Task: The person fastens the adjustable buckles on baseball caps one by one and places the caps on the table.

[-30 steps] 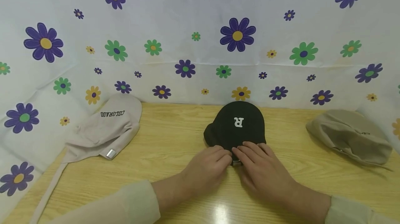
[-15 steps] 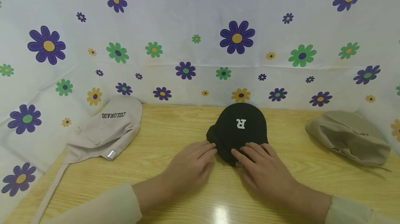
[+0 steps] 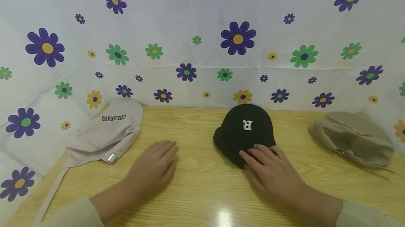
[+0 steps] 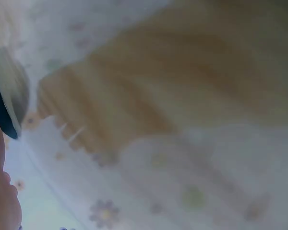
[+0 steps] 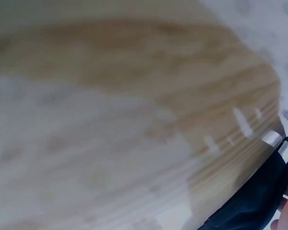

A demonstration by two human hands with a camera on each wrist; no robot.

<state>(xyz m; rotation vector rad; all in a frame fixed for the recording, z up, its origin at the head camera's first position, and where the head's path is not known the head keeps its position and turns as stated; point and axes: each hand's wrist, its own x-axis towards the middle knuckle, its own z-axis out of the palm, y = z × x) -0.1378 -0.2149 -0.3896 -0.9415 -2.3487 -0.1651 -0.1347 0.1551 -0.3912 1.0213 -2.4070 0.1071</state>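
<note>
A black baseball cap (image 3: 242,135) with a white letter R lies at the middle of the table, also seen as a dark shape at the right wrist view's lower right. My right hand (image 3: 276,172) grips its near edge, fingers over the fabric; the thumb is mostly hidden. A metal buckle (image 5: 285,151) shows beside the cap's dark strap in the right wrist view. To the left, my left hand (image 3: 152,167) is held over the table, fingers loosely extended and holding nothing. Nearest to it lies a pale cap (image 3: 107,130) lettered COLORADO, with a metal buckle and a long strap.
A khaki cap (image 3: 351,139) lies crumpled at the table's right side. The wooden table (image 3: 190,199) meets a white flowered cloth (image 3: 202,16) at the back and left.
My left hand has let go of the black cap and moved left toward the pale cap. My right hand has stayed on the black cap, which has shifted slightly right.
</note>
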